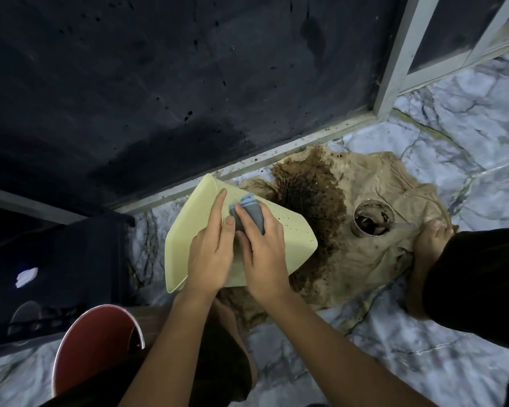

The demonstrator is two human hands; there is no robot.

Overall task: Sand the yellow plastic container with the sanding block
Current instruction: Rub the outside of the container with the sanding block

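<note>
Forearms reach in; my right hand (262, 254) clamps the sanding block (249, 214) flat on the yellow plastic container (279, 233), which lies tilted on the stained cloth (365, 259). My left hand (210, 248) lies spread wide, steadying it. I'd stroke short, stopping before the container's rim; paint pot (372, 220) sits near its right.

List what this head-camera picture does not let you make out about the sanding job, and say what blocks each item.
- Sanding block: most of its surface is hidden under the right hand and left hand.
- Yellow plastic container: its near face is covered by both hands.
- Small round pot on the stained cloth: its dark contents are too dim to identify.
- Red bucket: cut off by the bottom edge.
</note>
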